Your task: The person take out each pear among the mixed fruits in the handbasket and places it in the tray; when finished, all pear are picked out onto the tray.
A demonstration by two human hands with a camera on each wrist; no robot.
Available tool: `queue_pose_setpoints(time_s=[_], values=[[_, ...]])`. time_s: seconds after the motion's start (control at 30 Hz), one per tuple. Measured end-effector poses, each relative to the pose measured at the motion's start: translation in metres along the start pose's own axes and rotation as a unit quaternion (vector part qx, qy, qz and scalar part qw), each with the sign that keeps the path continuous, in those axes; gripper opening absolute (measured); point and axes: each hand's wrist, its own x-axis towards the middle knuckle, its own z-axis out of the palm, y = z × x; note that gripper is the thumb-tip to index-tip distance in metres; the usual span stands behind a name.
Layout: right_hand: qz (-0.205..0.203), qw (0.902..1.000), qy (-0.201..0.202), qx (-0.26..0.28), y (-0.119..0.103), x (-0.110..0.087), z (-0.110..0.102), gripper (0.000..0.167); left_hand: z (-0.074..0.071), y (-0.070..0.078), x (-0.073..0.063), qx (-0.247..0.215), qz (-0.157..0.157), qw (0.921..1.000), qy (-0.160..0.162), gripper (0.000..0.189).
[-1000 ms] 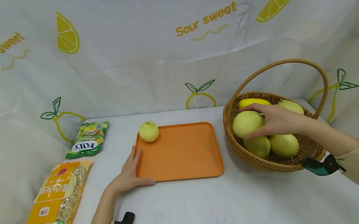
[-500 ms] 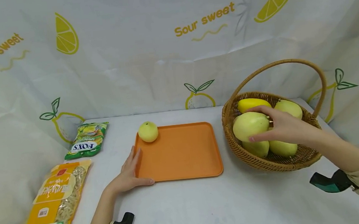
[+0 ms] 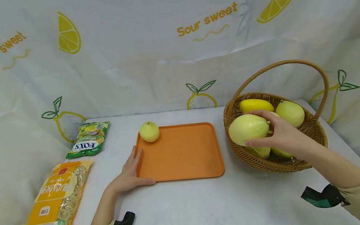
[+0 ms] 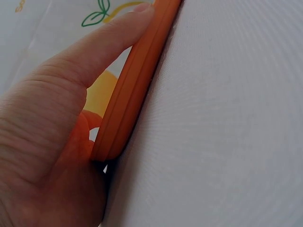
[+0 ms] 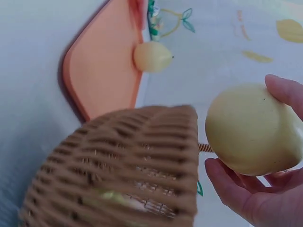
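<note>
My right hand point(image 3: 279, 132) holds a pale green pear point(image 3: 248, 129) at the left part of the wicker basket point(image 3: 240, 155), over other fruit. In the right wrist view this pear point(image 5: 253, 127) is between thumb and fingers, beside the basket's rim. My left hand point(image 3: 129, 176) rests at the near left corner of an orange tray point(image 3: 180, 153), fingers spread along its left edge and thumb at its front edge. The left wrist view shows the thumb point(image 4: 106, 47) lying straight against the tray's rim point(image 4: 125, 104). Another pear point(image 3: 149, 132) sits on the tray's far left corner.
In the basket lie more pale green pears point(image 3: 290, 113) and a yellow fruit point(image 3: 255, 105); its tall handle point(image 3: 291, 61) arches above. On the left are a green Fox's candy bag point(image 3: 88, 139) and an orange noodle packet point(image 3: 54, 198). A printed cloth point(image 3: 149, 58) hangs behind.
My right hand has lifted the pear off the others in the basket and shifted it slightly left and nearer. The left hand stays at the tray's corner.
</note>
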Motion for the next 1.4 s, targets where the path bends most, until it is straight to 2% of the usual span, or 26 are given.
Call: queue_pose_setpoints(time_s=[0.23, 0.5, 0.77, 1.13, 1.4], values=[[-0.020, 0.9978, 0.013, 0.061, -0.006, -0.001, 0.020, 0.081, 0.000, 0.001, 0.000, 0.000, -0.002, 1.0000, 0.000, 0.123], [-0.065, 0.9920, 0.045, 0.099, -0.013, 0.003, 0.051, 0.082, -0.001, 0.001, 0.000, 0.004, 0.002, 1.0000, 0.000, 0.123], [-0.118, 0.9700, 0.084, 0.195, -0.016, 0.012, 0.082, 0.085, -0.002, 0.001, -0.001, -0.002, 0.011, 0.9999, 0.002, 0.124], [-0.132, 0.9574, 0.114, 0.230, -0.012, 0.029, 0.115, 0.081, -0.002, 0.000, -0.001, 0.005, 0.013, 0.9999, 0.005, 0.123], [-0.095, 0.9543, 0.109, 0.261, -0.006, 0.046, 0.138, 0.079, -0.001, 0.001, -0.001, 0.002, 0.013, 0.9999, 0.006, 0.124]])
